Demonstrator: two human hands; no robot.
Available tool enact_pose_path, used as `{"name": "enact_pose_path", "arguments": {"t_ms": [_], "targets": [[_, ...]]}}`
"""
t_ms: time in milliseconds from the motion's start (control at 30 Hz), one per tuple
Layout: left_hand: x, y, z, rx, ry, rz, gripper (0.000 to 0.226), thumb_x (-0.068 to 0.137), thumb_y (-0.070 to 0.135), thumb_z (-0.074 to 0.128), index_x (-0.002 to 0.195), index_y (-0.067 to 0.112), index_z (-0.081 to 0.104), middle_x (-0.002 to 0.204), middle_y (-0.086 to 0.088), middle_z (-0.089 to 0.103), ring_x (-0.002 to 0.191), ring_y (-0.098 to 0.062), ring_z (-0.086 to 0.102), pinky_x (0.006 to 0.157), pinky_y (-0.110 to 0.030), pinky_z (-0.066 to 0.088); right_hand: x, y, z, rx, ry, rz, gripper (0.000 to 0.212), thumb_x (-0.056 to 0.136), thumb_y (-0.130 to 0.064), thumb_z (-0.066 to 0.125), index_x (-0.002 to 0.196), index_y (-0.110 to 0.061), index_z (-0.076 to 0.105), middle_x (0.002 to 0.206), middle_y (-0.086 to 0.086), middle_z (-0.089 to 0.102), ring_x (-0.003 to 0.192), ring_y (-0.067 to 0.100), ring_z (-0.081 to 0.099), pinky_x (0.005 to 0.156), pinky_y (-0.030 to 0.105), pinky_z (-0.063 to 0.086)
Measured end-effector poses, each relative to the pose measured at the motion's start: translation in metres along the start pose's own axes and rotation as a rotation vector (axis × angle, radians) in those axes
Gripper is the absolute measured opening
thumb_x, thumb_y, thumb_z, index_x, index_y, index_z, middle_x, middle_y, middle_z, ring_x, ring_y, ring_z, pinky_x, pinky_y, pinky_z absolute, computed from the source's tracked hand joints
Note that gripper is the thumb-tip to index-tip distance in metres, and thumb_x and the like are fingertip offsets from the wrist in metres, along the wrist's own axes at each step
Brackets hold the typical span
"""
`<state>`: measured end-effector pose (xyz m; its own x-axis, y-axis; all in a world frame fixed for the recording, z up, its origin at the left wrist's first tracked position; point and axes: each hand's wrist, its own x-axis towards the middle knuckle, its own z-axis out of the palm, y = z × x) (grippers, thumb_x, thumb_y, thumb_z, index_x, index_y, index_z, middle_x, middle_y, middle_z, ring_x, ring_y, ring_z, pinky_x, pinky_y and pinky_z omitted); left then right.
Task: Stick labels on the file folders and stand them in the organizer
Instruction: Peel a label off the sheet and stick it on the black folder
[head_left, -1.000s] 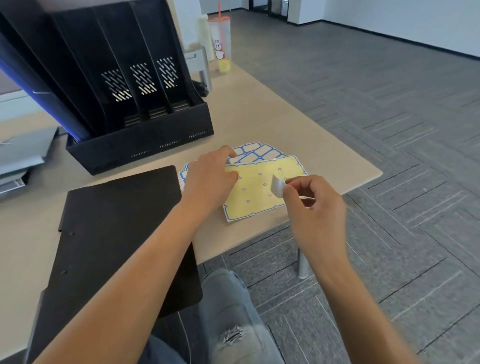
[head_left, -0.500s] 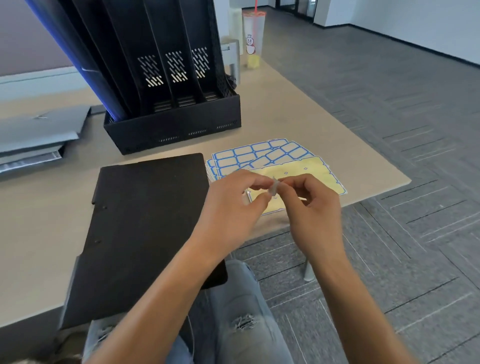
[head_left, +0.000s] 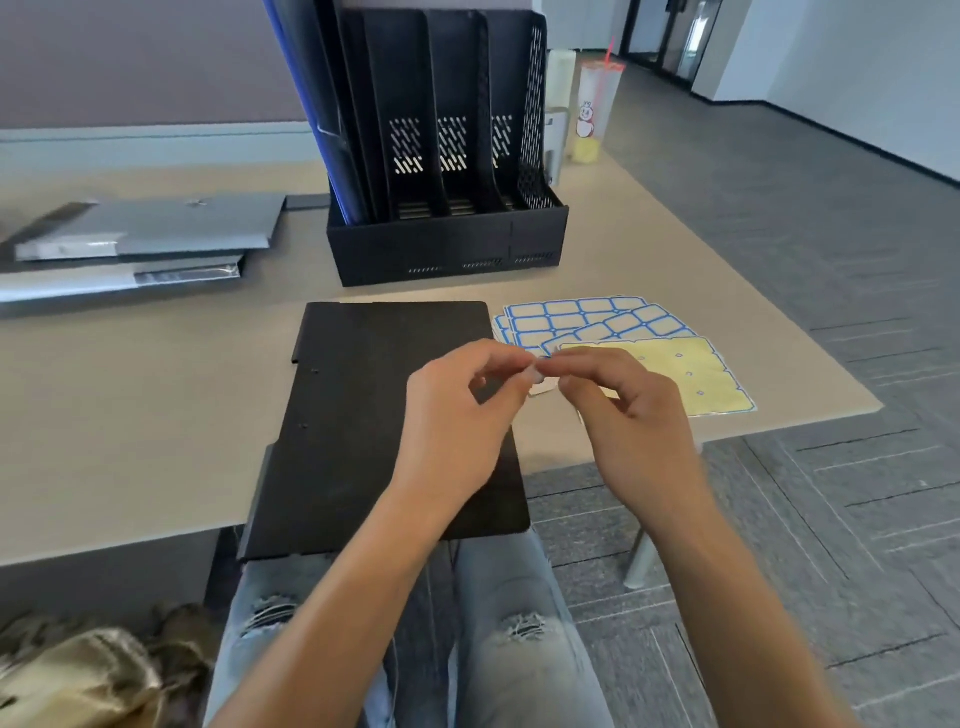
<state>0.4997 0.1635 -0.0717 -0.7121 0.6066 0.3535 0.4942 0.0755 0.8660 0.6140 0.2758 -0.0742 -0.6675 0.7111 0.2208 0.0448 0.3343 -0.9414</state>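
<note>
A beige table (head_left: 130, 415) stands over a grey patterned carpet (head_left: 779, 260), with the person's knees in torn light jeans (head_left: 498, 597) under its near edge. Nearest, at 6 o'clock, a black file folder (head_left: 363, 415) lies flat on the table and hangs over that edge. Just above the folder's right side, the left hand (head_left: 457, 415) and the right hand (head_left: 628, 415) meet fingertip to fingertip, both pinching one small white label (head_left: 540, 376) between thumb and forefinger. Behind the right hand, at 2 o'clock, lie fanned label sheets: a yellowish emptied sheet (head_left: 685, 374) on top of the blue-edged sheets (head_left: 582, 317). At 12 o'clock stands the black organizer (head_left: 447, 239), a blue folder (head_left: 311, 104) upright in its leftmost slot. At 10 o'clock grey folders (head_left: 150, 228) lie stacked flat. Farthest, at 1 o'clock, a plastic cup with a red straw (head_left: 592, 114) stands beside the organizer.
</note>
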Motion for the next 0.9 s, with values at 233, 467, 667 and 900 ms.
{"name": "enact_pose_path", "arguments": {"t_ms": [233, 467, 667, 900], "targets": [[-0.007, -0.007, -0.024, -0.21, 0.13, -0.146, 0.017, 0.091, 0.006, 0.072, 0.095, 0.022, 0.077, 0.09, 0.014, 0.076, 0.088, -0.002, 0.071, 0.078, -0.012, 0.052, 0.006, -0.004, 0.025, 0.008, 0.072, 0.043, 0.012, 0.091, -0.025, 0.081, 0.101, -0.024, 0.075, 0.099, -0.014, 0.077, 0.094, -0.003, 0.07, 0.075, 0.006, 0.049], [-0.009, -0.019, -0.039, -0.289, 0.179, -0.25, 0.009, 0.09, 0.01, 0.074, 0.095, 0.017, 0.076, 0.09, 0.005, 0.077, 0.088, -0.014, 0.074, 0.085, -0.029, 0.059, 0.011, -0.005, 0.045, 0.029, -0.009, 0.047, 0.004, 0.092, -0.025, 0.08, 0.089, -0.026, 0.078, 0.086, -0.016, 0.078, 0.083, 0.0, 0.069, 0.085, 0.023, 0.051], [-0.007, -0.027, -0.049, -0.036, 0.201, -0.251, 0.004, 0.091, 0.02, 0.075, 0.093, 0.024, 0.075, 0.083, 0.014, 0.073, 0.081, -0.002, 0.068, 0.069, -0.007, 0.047, 0.016, -0.004, 0.059, 0.055, -0.018, 0.051, 0.007, 0.094, -0.024, 0.076, 0.087, -0.024, 0.075, 0.077, -0.017, 0.073, 0.077, 0.004, 0.065, 0.082, 0.023, 0.051], [-0.001, -0.048, -0.076, 0.338, 0.266, -0.306, 0.034, 0.092, 0.044, 0.068, 0.122, 0.028, 0.062, 0.12, 0.011, 0.062, 0.113, -0.007, 0.057, 0.094, -0.026, 0.045, 0.032, 0.012, 0.088, -0.062, -0.008, 0.091, 0.01, 0.096, -0.029, 0.073, 0.087, -0.023, 0.071, 0.084, -0.012, 0.074, 0.081, 0.001, 0.067, 0.079, 0.023, 0.05]]}}
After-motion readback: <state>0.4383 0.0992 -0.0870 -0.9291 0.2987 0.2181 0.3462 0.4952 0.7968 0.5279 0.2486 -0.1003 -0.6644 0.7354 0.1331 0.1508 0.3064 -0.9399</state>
